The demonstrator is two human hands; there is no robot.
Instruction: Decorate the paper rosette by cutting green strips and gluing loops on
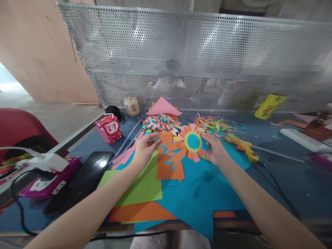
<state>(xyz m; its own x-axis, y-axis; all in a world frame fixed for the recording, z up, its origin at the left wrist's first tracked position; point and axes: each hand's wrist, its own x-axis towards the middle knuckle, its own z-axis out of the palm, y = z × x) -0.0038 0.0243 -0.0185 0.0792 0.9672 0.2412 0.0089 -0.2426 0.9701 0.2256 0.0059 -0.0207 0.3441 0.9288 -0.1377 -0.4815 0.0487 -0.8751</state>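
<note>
My right hand point(214, 148) pinches the right edge of a paper rosette point(193, 141). The rosette has pink and orange folded petals, a yellow-green ring and a blue centre, with two orange, blue-edged ribbon tails pointing left. To its left, my left hand point(147, 148) hovers with curved fingers, thumb apart and nothing visible between them. Below the rosette lie an orange paper sheet point(164, 167), a green sheet point(141, 190) and a large blue sheet point(202, 190). A yellow glue gun point(243, 147) rests just right of my right hand.
Behind my hands sit a pile of paper rosettes point(160, 122) and paper scraps point(212, 122). On the left are a pink drink carton point(110, 128), a black phone point(93, 173) and a purple power strip point(52, 183). A perforated metal screen point(155, 45) bounds the table's far side.
</note>
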